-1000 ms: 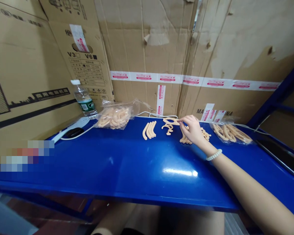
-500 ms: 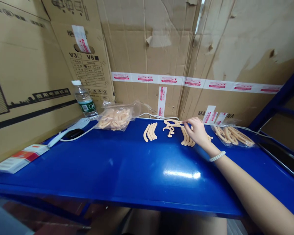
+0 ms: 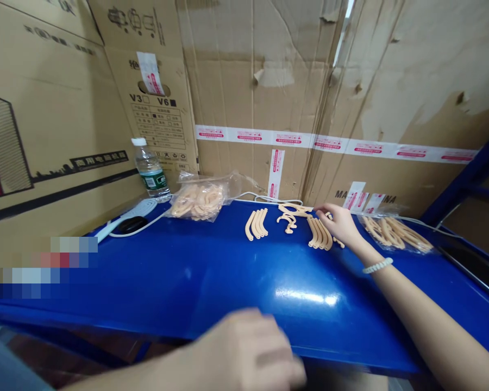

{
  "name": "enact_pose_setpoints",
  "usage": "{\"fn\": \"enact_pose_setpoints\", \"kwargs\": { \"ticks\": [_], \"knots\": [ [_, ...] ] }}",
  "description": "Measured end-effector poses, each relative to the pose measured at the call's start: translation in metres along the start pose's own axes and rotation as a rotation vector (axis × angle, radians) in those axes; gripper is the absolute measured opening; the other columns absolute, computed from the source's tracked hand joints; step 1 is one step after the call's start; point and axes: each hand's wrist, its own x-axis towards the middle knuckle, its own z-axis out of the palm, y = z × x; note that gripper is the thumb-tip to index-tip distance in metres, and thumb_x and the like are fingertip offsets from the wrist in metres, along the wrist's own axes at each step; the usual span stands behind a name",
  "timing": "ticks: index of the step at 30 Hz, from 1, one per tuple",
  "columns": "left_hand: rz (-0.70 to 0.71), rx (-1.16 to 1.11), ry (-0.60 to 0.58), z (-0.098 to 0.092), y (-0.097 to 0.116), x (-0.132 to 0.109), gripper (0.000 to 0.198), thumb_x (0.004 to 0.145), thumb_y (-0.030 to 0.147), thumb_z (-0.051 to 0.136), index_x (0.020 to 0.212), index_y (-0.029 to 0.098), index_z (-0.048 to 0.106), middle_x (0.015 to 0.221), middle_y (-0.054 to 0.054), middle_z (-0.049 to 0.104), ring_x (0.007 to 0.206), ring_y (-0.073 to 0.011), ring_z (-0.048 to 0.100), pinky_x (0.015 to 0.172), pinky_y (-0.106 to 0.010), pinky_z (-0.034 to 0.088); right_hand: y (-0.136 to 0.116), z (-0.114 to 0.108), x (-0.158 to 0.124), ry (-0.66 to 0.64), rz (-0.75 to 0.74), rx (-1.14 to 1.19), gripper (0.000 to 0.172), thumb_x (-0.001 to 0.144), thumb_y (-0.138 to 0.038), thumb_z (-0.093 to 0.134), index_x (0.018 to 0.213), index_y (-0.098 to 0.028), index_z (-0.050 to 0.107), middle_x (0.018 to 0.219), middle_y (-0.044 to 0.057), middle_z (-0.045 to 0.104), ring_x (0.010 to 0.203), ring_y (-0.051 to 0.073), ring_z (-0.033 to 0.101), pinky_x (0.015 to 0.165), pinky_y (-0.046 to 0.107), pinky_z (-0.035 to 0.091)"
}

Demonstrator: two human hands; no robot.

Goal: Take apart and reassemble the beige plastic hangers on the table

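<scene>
My right hand [image 3: 339,221], with a pale beaded bracelet, is over the back of the blue table. Its fingers are drawn together at the right end of a beige openwork piece [image 3: 294,210]; what lies between them is hidden. Just under that hand is a row of curved beige strips [image 3: 319,233], like folding clothes hanger arms. A similar row [image 3: 256,224] lies to the left, and small hook-shaped pieces [image 3: 287,222] rest between the rows. Low in front, my left hand [image 3: 252,350] is smeared by motion over the table's near edge, away from the pieces.
A clear bag of beige pieces [image 3: 199,200] and a water bottle [image 3: 152,174] stand at the back left. Another bag [image 3: 395,232] and a dark flat device [image 3: 475,269] lie right. A white cord [image 3: 146,227] runs behind. Cardboard [image 3: 248,98] walls the back.
My left hand has come up into view at the near edge. The right hand stays at the beige pieces, with its fingers slightly more curled. The whole view has shifted a little.
</scene>
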Motion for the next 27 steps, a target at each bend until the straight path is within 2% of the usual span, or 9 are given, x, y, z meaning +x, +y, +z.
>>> {"fn": "enact_pose_setpoints", "kwargs": {
  "ticks": [2,5,6,8,11,16,19,21,27],
  "knots": [
    [-0.284,0.126,0.093,-0.017,-0.037,0.004,0.027,0.099,0.024,0.05,0.122,0.022,0.063,0.11,-0.01,0.067,0.096,-0.0234,0.067,0.085,-0.04,0.057,-0.003,0.001,-0.001,-0.012,0.002,0.006,0.025,0.088,-0.023,0.052,0.092,-0.017,0.075,0.088,0.009,0.078,0.084,0.027,0.073,0.08,0.037,0.055],
    [-0.578,0.225,0.071,-0.027,-0.097,0.012,0.033,0.094,0.028,0.059,0.125,0.016,0.057,0.123,-0.014,0.058,0.1,-0.0257,0.066,0.091,-0.042,0.056,-0.005,0.003,-0.001,-0.028,0.003,0.01,0.024,0.087,-0.021,0.052,0.093,-0.017,0.075,0.087,0.009,0.078,0.084,0.026,0.074,0.08,0.036,0.055],
    [-0.628,0.247,0.062,-0.027,-0.113,0.014,0.033,0.093,0.029,0.061,0.123,0.014,0.058,0.123,-0.015,0.057,0.102,-0.0267,0.065,0.094,-0.043,0.054,-0.004,0.003,-0.001,-0.034,0.003,0.011,0.024,0.087,-0.021,0.053,0.093,-0.017,0.075,0.087,0.008,0.078,0.083,0.026,0.074,0.08,0.035,0.055],
    [-0.627,0.251,0.062,-0.023,-0.138,0.019,0.028,0.094,0.028,0.06,0.118,0.013,0.059,0.119,-0.014,0.057,0.106,-0.0274,0.063,0.1,-0.043,0.051,-0.003,0.003,-0.001,-0.046,0.005,0.011,0.023,0.087,-0.021,0.054,0.094,-0.016,0.075,0.086,0.008,0.078,0.083,0.026,0.074,0.079,0.034,0.055],
    [-0.556,0.228,0.077,-0.018,-0.154,0.024,0.025,0.094,0.025,0.058,0.117,0.014,0.059,0.115,-0.013,0.058,0.103,-0.0268,0.063,0.098,-0.043,0.052,-0.002,0.002,-0.002,-0.064,0.012,0.006,0.022,0.087,-0.02,0.055,0.095,-0.016,0.075,0.089,0.008,0.078,0.085,0.025,0.074,0.079,0.033,0.055],
    [-0.501,0.254,0.102,-0.018,-0.162,0.032,0.019,0.094,0.015,0.051,0.11,0.015,0.06,0.114,-0.012,0.061,0.099,-0.0245,0.066,0.092,-0.038,0.054,-0.001,0.001,-0.001,-0.104,0.027,-0.02,0.022,0.089,-0.018,0.055,0.097,-0.016,0.075,0.092,0.008,0.078,0.087,0.024,0.074,0.081,0.032,0.054],
    [-0.517,0.332,0.125,-0.021,-0.157,0.037,0.021,0.094,0.014,0.049,0.112,0.015,0.059,0.117,-0.012,0.062,0.1,-0.0249,0.067,0.089,-0.037,0.055,0.0,0.003,0.005,-0.141,0.032,-0.048,0.022,0.09,-0.017,0.055,0.1,-0.016,0.074,0.094,0.008,0.078,0.09,0.024,0.073,0.083,0.031,0.054],
    [-0.488,0.396,0.126,-0.022,-0.145,0.04,0.021,0.095,0.017,0.048,0.112,0.015,0.059,0.117,-0.013,0.064,0.101,-0.0261,0.066,0.086,-0.038,0.054,0.004,0.006,0.014,-0.179,0.038,-0.073,0.023,0.091,-0.016,0.054,0.104,-0.015,0.073,0.099,0.009,0.078,0.094,0.024,0.073,0.086,0.031,0.053],
    [-0.159,0.354,0.028,-0.009,-0.08,0.054,0.017,0.097,0.027,0.047,0.105,0.019,0.061,0.105,-0.005,0.068,0.089,-0.0229,0.065,0.074,-0.037,0.048,0.024,0.027,0.046,-0.348,0.092,-0.156,0.03,0.089,-0.021,0.067,0.117,-0.011,0.069,0.115,0.016,0.074,0.106,0.028,0.07,0.089,0.032,0.052]
  ]
}}
